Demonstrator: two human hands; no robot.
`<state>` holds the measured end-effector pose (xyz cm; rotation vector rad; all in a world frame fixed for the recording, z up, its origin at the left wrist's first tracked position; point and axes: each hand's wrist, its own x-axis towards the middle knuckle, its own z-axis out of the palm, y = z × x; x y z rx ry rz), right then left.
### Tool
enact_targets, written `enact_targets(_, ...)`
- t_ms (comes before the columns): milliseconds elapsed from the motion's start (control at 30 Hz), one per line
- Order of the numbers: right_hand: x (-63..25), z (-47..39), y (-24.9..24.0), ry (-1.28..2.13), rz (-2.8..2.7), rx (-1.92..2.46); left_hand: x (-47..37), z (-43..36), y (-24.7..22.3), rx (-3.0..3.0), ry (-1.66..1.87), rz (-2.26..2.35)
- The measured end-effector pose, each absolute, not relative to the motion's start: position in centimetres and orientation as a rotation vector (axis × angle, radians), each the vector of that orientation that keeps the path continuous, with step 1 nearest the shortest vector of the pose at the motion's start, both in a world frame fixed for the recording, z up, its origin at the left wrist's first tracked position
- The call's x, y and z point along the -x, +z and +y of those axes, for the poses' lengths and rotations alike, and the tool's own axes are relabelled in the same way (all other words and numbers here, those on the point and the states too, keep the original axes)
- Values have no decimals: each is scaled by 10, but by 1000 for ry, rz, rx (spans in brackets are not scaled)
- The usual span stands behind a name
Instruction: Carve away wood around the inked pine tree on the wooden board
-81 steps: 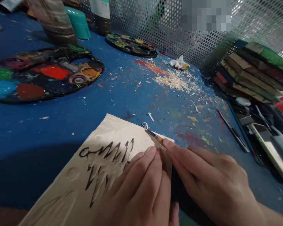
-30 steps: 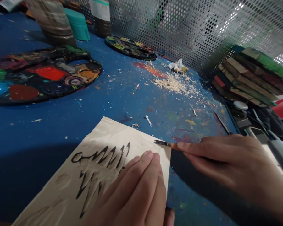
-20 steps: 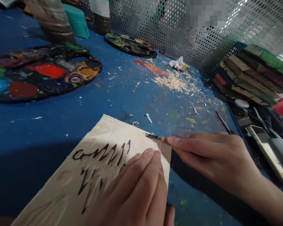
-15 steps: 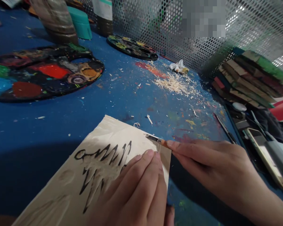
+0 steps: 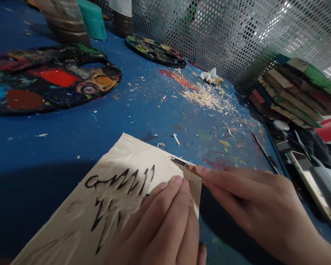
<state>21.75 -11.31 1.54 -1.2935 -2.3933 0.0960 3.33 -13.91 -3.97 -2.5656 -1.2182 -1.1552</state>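
A pale wooden block [image 5: 105, 198] with black painted marks and carved hollows lies on the blue table [image 5: 71, 143]. My left hand [image 5: 165, 224] rests flat on the block's near right part, fingers together. My right hand [image 5: 251, 206] grips a small carving tool [image 5: 182, 163]; its metal tip touches the block's far right corner. A tiny curl of wood [image 5: 161, 145] lies just beyond the block's far edge.
A large paint palette [image 5: 49, 79] sits at left, a round palette [image 5: 156, 51] further back. Wood shavings [image 5: 206, 97] lie by a perforated metal screen [image 5: 237, 33]. Stacked wooden blocks [image 5: 295, 92], a thin tool [image 5: 266, 152] and a tray of tools [image 5: 311, 154] are at right.
My right hand drew the tool back off the block to the right, then returned its tip to the far right corner. A wood curl now lies on the table. My left hand stayed put.
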Motion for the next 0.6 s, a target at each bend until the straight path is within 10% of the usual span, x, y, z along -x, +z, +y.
enact_targets(600, -212, -118, 38, 133, -2406, 1456, -27, -141, -39, 2566, -1192, -1223)
